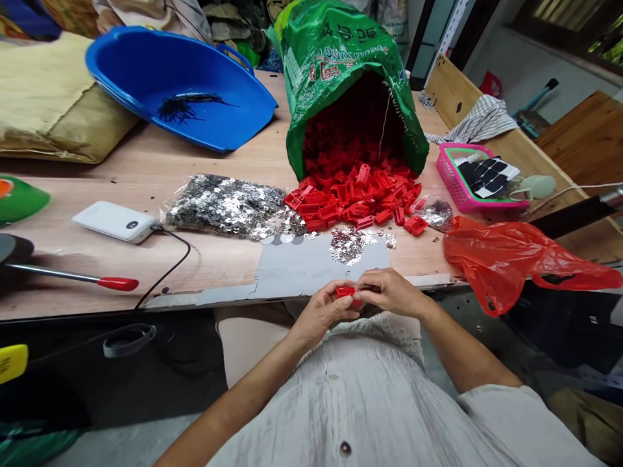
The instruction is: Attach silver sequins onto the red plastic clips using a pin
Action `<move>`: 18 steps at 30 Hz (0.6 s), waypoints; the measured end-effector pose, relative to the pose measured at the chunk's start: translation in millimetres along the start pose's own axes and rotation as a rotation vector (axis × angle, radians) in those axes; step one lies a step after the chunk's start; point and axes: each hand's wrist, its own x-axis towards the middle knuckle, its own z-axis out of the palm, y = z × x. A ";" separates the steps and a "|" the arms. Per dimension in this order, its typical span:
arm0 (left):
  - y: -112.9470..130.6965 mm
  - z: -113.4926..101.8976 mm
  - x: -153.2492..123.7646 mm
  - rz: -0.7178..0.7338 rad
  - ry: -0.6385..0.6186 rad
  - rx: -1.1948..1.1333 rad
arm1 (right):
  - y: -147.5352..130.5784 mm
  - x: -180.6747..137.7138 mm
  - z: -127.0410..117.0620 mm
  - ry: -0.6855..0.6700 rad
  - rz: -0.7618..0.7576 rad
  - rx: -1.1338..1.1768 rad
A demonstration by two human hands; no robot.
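Note:
Both my hands meet just below the table's front edge, over my lap. My left hand [322, 313] and my right hand [389, 292] pinch one small red plastic piece [346, 292] between their fingertips. Right in front of them lies a little heap of tiny silver metal parts [346, 245] on a grey patch of the table. Beyond that, a pile of red plastic pieces [357, 198] spills out of a green woven sack [341, 65] lying on its side.
A clear bag of silver metal parts [224, 204] lies left of the red pile. A blue basin [180, 84] stands far left, a white power bank [114, 221] with a black cable nearer. A pink basket [479, 178] and a red plastic bag [516, 259] are at the right.

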 end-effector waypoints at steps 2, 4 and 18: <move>-3.0 0.0 1.1 0.019 0.028 0.033 | 9.7 0.4 -1.7 0.035 0.042 0.003; -5.1 -2.2 -0.6 0.034 0.053 0.043 | 31.6 1.5 -14.4 0.202 0.143 -0.031; 3.7 -7.7 -12.3 0.090 0.101 -0.015 | 110.7 12.9 -51.9 0.597 0.484 -0.601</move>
